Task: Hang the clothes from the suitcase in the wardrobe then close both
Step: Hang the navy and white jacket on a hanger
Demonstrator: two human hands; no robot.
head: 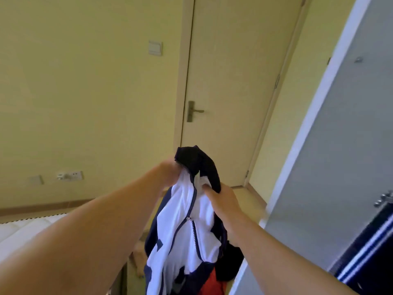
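Note:
A white and navy zip-up jacket point(187, 228) with a dark collar hangs in front of me at lower centre. My left hand point(170, 170) grips it at the left of the collar. My right hand point(223, 199) pinches the fabric at the right of the collar. The zip is partly open. On the right stands the grey wardrobe door point(331, 150), open, with a dark striped garment point(370, 252) hanging inside at the frame's right edge. Below the jacket I see orange and black clothes point(214, 282); the suitcase itself is hidden.
A shut room door point(234, 81) with a metal handle point(194, 111) faces me. A light switch point(155, 47) and wall sockets point(70, 175) sit on the yellow wall. A white mattress edge point(23, 228) lies at the lower left.

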